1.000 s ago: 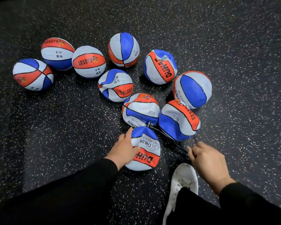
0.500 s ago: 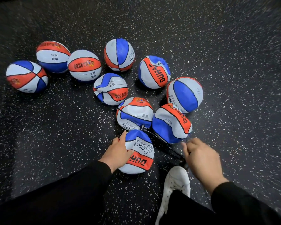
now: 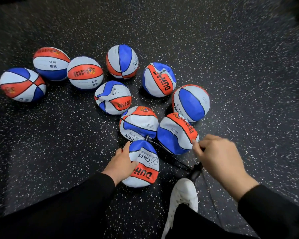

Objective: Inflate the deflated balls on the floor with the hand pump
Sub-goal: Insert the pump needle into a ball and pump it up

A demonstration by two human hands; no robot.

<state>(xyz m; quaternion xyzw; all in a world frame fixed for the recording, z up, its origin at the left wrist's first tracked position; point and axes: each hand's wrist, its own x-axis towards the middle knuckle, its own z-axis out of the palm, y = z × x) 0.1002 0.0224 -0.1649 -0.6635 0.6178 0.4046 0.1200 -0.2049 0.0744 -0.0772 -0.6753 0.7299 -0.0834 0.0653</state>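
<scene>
Resting flat on the ball (image 3: 143, 163), left hand (image 3: 122, 163); right hand (image 3: 217, 156) grips the pump (image 3: 196, 171).

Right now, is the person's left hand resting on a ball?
Yes, the left hand rests on the nearest ball, beside the white shoe.

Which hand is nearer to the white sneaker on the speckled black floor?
Right. The right hand hovers just above the white sneaker, gripping the black pump; the left hand rests on a ball further left.
</scene>
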